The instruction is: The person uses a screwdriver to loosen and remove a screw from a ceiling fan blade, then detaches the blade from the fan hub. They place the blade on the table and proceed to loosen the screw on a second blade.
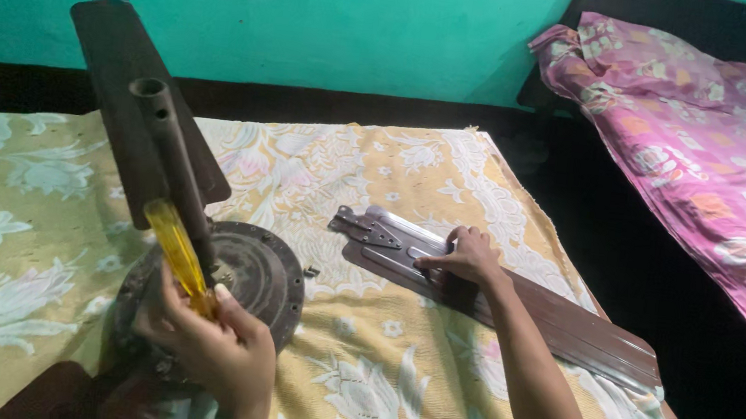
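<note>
— Gripping anything at the moment, those hands?

— Yes. The left hand (215,350) is closed round a screwdriver (179,256) with a clear yellow handle, down by the dark round fan motor (260,276). The right hand (470,257) lies with fingers curled and pressed on a loose brown fan blade (564,324); whether it actually clasps the blade's edge, I cannot tell.

— Where does the blade lie?

— Flat on the yellow flowered sheet (393,369), just right of the motor, its metal mounting bracket (369,230) pointing towards the hub and the far end reaching the sheet's edge.

— How would it handle?

— Long, thin and stiff, I'd judge, probably sheet metal: light for its length, but prone to bend or flap if lifted by one tip. The painted face looks smooth and slippery. Best taken near the bracket end, where it is reinforced.

— And the motor?

— Heavy-looking, with a downrod (171,156) rising from it and another blade (127,91) attached. The rod seems the natural handhold.
</note>
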